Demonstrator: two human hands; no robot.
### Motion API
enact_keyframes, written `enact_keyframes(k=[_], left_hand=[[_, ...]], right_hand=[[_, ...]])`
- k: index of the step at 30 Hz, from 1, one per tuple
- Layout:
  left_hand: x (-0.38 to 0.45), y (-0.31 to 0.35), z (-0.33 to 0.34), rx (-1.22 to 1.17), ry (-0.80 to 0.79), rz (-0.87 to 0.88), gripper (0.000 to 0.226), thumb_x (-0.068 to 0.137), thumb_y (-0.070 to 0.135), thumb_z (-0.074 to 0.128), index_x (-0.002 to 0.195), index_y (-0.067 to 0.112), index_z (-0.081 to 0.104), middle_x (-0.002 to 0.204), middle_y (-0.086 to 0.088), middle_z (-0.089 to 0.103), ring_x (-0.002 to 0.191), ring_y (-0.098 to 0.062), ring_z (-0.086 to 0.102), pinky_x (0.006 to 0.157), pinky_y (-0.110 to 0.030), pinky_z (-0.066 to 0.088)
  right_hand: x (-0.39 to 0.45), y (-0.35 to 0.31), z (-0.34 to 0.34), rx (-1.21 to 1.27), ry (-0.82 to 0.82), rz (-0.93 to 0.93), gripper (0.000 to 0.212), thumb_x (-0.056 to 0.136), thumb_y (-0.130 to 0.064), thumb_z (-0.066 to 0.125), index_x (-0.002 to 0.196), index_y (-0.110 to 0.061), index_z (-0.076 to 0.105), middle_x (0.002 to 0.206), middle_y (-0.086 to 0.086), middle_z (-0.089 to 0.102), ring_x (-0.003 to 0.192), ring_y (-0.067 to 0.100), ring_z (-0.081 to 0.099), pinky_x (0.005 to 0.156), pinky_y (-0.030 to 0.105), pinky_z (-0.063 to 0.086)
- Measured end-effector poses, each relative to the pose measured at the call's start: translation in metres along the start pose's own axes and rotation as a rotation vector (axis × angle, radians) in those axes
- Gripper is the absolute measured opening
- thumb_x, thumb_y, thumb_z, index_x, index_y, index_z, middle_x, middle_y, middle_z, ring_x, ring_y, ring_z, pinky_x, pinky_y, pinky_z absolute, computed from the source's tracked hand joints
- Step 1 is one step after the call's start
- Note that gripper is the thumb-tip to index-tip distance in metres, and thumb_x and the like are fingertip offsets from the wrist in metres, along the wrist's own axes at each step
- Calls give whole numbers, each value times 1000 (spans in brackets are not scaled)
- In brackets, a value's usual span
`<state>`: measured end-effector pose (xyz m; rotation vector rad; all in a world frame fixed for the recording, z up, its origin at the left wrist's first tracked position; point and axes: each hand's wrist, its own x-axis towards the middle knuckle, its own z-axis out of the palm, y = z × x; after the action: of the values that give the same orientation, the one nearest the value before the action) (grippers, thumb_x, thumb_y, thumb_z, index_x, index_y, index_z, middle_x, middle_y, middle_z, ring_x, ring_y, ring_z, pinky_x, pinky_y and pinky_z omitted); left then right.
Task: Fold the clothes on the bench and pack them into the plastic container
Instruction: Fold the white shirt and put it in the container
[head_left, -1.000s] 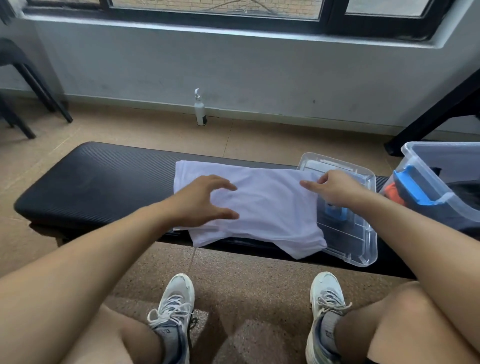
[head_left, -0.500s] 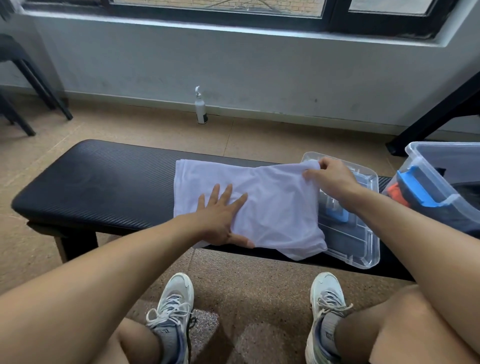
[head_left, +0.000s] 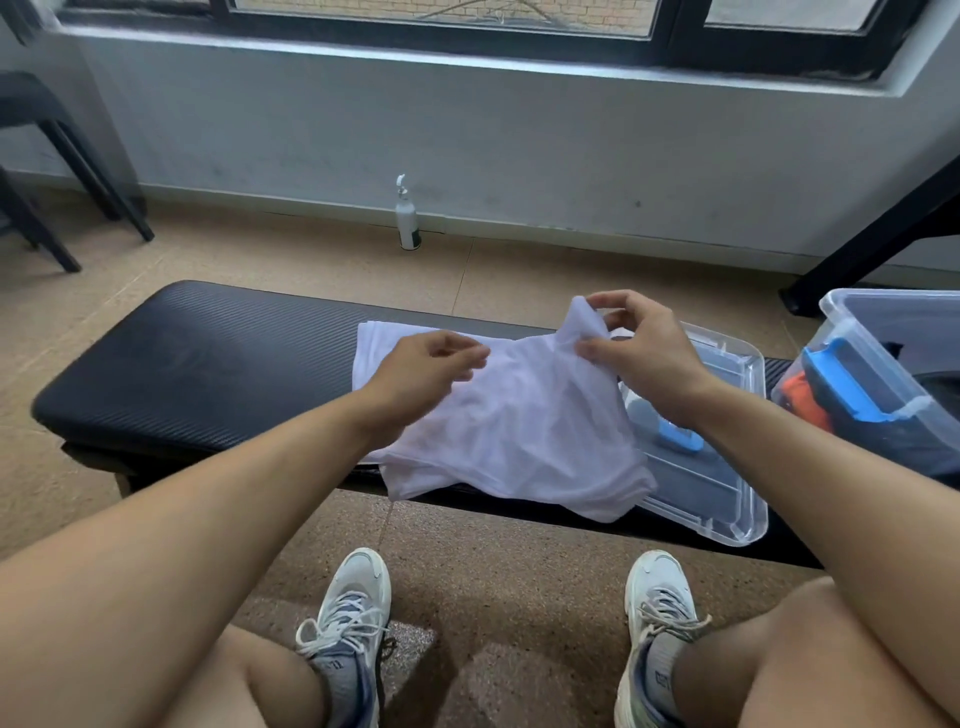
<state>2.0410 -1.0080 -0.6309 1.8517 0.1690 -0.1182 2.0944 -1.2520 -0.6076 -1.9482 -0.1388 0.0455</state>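
Note:
A white garment lies partly folded on the black padded bench, its near edge hanging over the front. My right hand pinches the garment's far right corner and holds it lifted above the bench. My left hand hovers over the garment's left part with fingers curled; whether it grips cloth is unclear. The clear plastic container with a blue handle stands at the right and holds dark and orange clothes.
A clear container lid lies on the bench under the garment's right edge. A white bottle stands on the floor by the wall. Black chair legs are far left, a black table leg far right. My shoes rest below the bench.
My right hand has lifted the garment's far right corner up and toward the left. My left hand has risen off the cloth, where it pressed flat, and curled its fingers.

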Motion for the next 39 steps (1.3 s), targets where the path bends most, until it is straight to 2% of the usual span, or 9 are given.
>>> enact_keyframes(k=[5, 11, 15, 18, 22, 25, 30, 36, 39], left_hand=[[-6, 23, -1, -309, -42, -80, 39, 99, 45, 56, 118, 13, 69, 112, -5, 76, 100, -23, 74, 89, -41, 60], [-6, 12, -7, -262, 41, -161, 33, 101, 36, 58, 112, 8, 72, 104, -7, 77, 82, -19, 74, 64, -29, 58], [1, 4, -16, -255, 156, -163, 25, 102, 28, 58, 100, 5, 69, 97, -12, 74, 77, -22, 74, 61, -31, 58], [4, 5, -21, -277, 205, -130, 21, 101, 24, 60, 87, 9, 65, 89, -9, 69, 63, -18, 69, 55, -30, 57], [9, 5, -28, -314, 246, -123, 17, 100, 20, 62, 94, 5, 66, 92, -11, 67, 62, -23, 67, 59, -35, 61], [13, 6, -33, -352, 267, -132, 19, 99, 18, 64, 105, 1, 65, 92, -11, 68, 61, -23, 68, 56, -32, 60], [20, 10, -52, -404, 329, -93, 12, 95, 17, 68, 99, 5, 68, 87, -7, 70, 55, -17, 66, 50, -23, 53], [25, 0, -79, -426, 372, -100, 9, 94, 19, 70, 88, 13, 69, 78, -2, 71, 50, -10, 64, 44, -20, 48], [31, -13, -91, -345, 480, -109, 9, 94, 21, 71, 87, 15, 69, 79, -1, 71, 58, -11, 64, 47, -20, 49]], right_hand=[[-15, -30, 45, -8, -191, -80, 60, 81, 1, 78, 133, -20, 58, 105, 2, 61, 65, 7, 63, 58, 26, 58], [-32, -38, 82, -8, -446, -96, 89, 79, 4, 79, 150, -27, 35, 123, 1, 57, 84, 16, 75, 82, 37, 62], [-43, -40, 83, -409, -294, -215, 66, 74, -46, 84, 126, -31, 47, 100, -12, 58, 78, 6, 62, 70, 28, 53], [-58, -41, 87, -756, -370, -133, 65, 66, -77, 71, 104, -31, 43, 86, -14, 53, 78, 10, 56, 71, 36, 50], [-64, -38, 92, -1222, -419, -221, 58, 74, -69, 67, 98, -24, 39, 84, -6, 54, 74, 25, 52, 64, 36, 38], [-62, -42, 92, -1140, -459, -212, 26, 83, -38, 62, 93, -23, 44, 90, 0, 60, 78, 28, 53, 66, 36, 36], [-53, -54, 91, -642, -502, -67, 11, 85, -35, 60, 88, -27, 52, 88, -4, 67, 79, 21, 62, 66, 34, 47], [-41, -61, 112, -382, -452, -68, 14, 85, -35, 66, 86, -23, 61, 78, -2, 68, 68, 17, 61, 59, 30, 43], [-41, -57, 128, -464, -522, -115, 38, 84, -62, 65, 99, -27, 64, 83, -13, 62, 71, 7, 55, 63, 29, 41]])
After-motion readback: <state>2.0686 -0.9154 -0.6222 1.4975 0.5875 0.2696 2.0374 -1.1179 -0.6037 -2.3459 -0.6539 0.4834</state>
